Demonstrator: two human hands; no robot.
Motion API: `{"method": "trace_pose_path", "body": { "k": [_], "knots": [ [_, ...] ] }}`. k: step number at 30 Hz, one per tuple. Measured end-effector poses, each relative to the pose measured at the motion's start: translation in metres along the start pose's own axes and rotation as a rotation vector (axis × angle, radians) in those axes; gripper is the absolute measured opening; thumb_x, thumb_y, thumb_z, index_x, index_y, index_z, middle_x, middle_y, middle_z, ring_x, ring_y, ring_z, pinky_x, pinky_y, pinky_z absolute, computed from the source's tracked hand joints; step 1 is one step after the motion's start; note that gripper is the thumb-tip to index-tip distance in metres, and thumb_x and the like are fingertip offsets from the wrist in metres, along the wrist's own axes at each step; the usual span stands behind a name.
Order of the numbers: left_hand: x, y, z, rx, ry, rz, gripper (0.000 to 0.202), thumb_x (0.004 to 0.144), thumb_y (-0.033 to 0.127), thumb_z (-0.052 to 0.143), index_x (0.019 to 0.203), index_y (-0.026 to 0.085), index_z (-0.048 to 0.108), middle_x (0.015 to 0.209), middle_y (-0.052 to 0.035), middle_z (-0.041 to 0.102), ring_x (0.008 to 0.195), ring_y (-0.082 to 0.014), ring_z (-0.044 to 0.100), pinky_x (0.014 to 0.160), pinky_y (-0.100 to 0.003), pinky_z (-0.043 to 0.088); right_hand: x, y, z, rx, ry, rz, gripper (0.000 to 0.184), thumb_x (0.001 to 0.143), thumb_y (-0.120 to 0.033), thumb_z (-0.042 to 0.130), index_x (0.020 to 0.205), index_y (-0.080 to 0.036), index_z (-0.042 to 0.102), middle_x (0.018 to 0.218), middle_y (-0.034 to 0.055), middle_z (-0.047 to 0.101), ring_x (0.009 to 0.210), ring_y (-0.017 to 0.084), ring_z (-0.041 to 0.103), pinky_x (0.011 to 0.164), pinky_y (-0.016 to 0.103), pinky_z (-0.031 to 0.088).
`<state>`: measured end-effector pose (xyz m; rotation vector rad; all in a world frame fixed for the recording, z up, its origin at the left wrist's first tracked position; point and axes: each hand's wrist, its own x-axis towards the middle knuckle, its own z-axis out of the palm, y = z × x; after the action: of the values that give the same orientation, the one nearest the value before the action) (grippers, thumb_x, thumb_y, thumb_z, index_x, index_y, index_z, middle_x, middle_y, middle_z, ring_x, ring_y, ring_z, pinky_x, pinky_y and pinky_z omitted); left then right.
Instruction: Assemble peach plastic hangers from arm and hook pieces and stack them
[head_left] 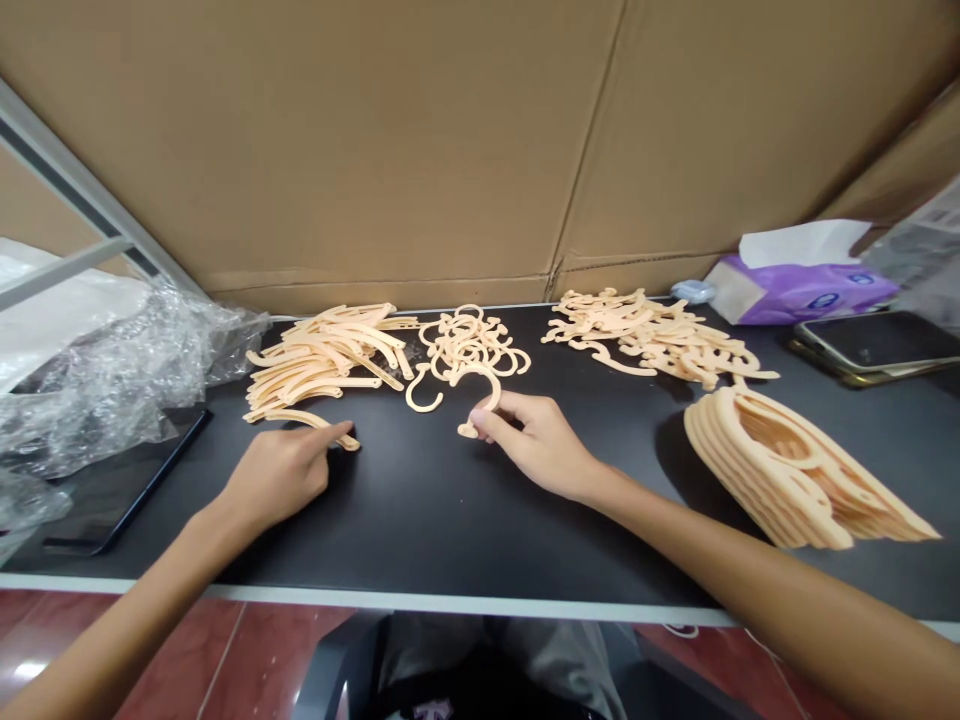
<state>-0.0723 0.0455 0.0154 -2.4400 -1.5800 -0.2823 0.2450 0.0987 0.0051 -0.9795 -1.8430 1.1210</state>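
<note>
My right hand (534,445) pinches a peach-coloured plastic hook (484,392) between thumb and fingers, just above the black tabletop (420,510). My left hand (277,475) has its fingertips on the end of a curved peach strip (315,424), which reaches out from a heap of similar strips (322,350). Another loose hook (420,393) lies between my hands, in front of a tangled pile of hooks (469,345). A heap of flat, shaped pieces (652,335) lies to the right, and a fanned stack of hanger-shaped pieces (795,470) sits nearer my right forearm.
Crumpled bubble wrap (112,370) lies at the left, over a dark tablet (127,490). A purple tissue pack (802,285) and a phone (877,340) sit at the back right. A cardboard sheet (337,150) stands behind the table, whose front edge (450,597) runs below my wrists.
</note>
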Motion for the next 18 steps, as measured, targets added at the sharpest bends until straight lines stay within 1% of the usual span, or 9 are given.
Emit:
{"method": "trace_pose_path", "body": {
  "k": [2, 3, 6, 7, 9, 11, 14, 16, 18],
  "knots": [
    [0.0, 0.018, -0.001, -0.096, 0.029, 0.093, 0.045, 0.083, 0.009, 0.041, 0.111, 0.013, 0.075, 0.089, -0.0098, 0.079, 0.068, -0.0219, 0.073, 0.061, -0.029, 0.057, 0.0, 0.0, 0.0, -0.005, -0.002, 0.003, 0.026, 0.092, -0.036, 0.057, 0.078, -0.018, 0.068, 0.074, 0.0028, 0.071, 0.069, 0.016, 0.064, 0.064, 0.029, 0.045],
    [0.001, 0.028, -0.002, -0.117, 0.047, 0.145, 0.045, 0.082, 0.008, 0.04, 0.11, 0.013, 0.075, 0.086, -0.0088, 0.078, 0.063, -0.0193, 0.071, 0.058, -0.027, 0.055, 0.0, -0.001, 0.0, -0.01, -0.001, 0.003, 0.026, 0.092, -0.037, 0.057, 0.078, -0.018, 0.068, 0.074, 0.0029, 0.071, 0.068, 0.016, 0.063, 0.064, 0.029, 0.045],
    [0.007, 0.054, -0.009, -0.207, 0.018, 0.267, 0.045, 0.083, 0.001, 0.038, 0.11, 0.011, 0.072, 0.078, -0.0055, 0.072, 0.058, -0.0142, 0.065, 0.053, -0.023, 0.051, 0.0, -0.001, 0.0, -0.024, 0.003, 0.004, 0.028, 0.092, -0.038, 0.057, 0.075, -0.018, 0.066, 0.073, 0.0029, 0.07, 0.07, 0.017, 0.064, 0.066, 0.029, 0.046],
    [0.009, 0.062, -0.011, -0.235, 0.014, 0.288, 0.045, 0.083, 0.0, 0.038, 0.11, 0.011, 0.072, 0.079, -0.0055, 0.071, 0.058, -0.0136, 0.064, 0.052, -0.023, 0.05, 0.0, 0.0, 0.0, -0.023, 0.004, 0.006, 0.028, 0.092, -0.038, 0.057, 0.074, -0.018, 0.065, 0.074, 0.003, 0.07, 0.071, 0.017, 0.065, 0.067, 0.03, 0.046],
    [0.014, 0.073, -0.014, -0.302, 0.018, 0.324, 0.042, 0.086, 0.0, 0.038, 0.11, 0.011, 0.07, 0.087, -0.0069, 0.071, 0.067, -0.0145, 0.066, 0.057, -0.024, 0.052, 0.0, 0.0, 0.0, -0.016, 0.002, 0.01, 0.028, 0.092, -0.038, 0.057, 0.073, -0.018, 0.064, 0.075, 0.0032, 0.07, 0.073, 0.018, 0.065, 0.069, 0.03, 0.047],
    [0.017, 0.08, -0.016, -0.338, -0.002, 0.344, 0.036, 0.089, 0.004, 0.04, 0.107, 0.013, 0.07, 0.088, -0.0079, 0.069, 0.071, -0.0165, 0.065, 0.061, -0.026, 0.051, 0.0, 0.0, 0.0, -0.01, 0.002, 0.013, 0.028, 0.092, -0.038, 0.057, 0.074, -0.018, 0.064, 0.075, 0.0032, 0.07, 0.074, 0.018, 0.065, 0.07, 0.03, 0.047],
    [0.021, 0.087, -0.02, -0.397, -0.085, 0.369, 0.031, 0.091, 0.007, 0.038, 0.094, 0.014, 0.068, 0.081, -0.0067, 0.064, 0.068, -0.0168, 0.058, 0.06, -0.028, 0.047, 0.0, 0.0, 0.0, -0.012, 0.007, 0.016, 0.029, 0.092, -0.038, 0.057, 0.073, -0.018, 0.063, 0.073, 0.0031, 0.069, 0.074, 0.018, 0.065, 0.069, 0.03, 0.046],
    [0.021, 0.089, -0.023, -0.436, -0.131, 0.397, 0.03, 0.09, 0.006, 0.037, 0.088, 0.015, 0.066, 0.077, -0.0059, 0.06, 0.066, -0.0169, 0.055, 0.059, -0.029, 0.043, 0.001, 0.0, 0.0, -0.011, 0.008, 0.015, 0.028, 0.092, -0.037, 0.056, 0.073, -0.018, 0.064, 0.074, 0.0032, 0.069, 0.074, 0.017, 0.065, 0.069, 0.029, 0.045],
    [0.019, 0.089, -0.027, -0.464, -0.166, 0.425, 0.029, 0.087, 0.006, 0.038, 0.085, 0.015, 0.065, 0.074, -0.0055, 0.059, 0.066, -0.0172, 0.052, 0.059, -0.03, 0.04, 0.001, 0.0, 0.0, -0.014, 0.021, 0.013, 0.027, 0.092, -0.037, 0.056, 0.075, -0.017, 0.065, 0.076, 0.0032, 0.07, 0.073, 0.017, 0.064, 0.068, 0.029, 0.044]
  ]
}}
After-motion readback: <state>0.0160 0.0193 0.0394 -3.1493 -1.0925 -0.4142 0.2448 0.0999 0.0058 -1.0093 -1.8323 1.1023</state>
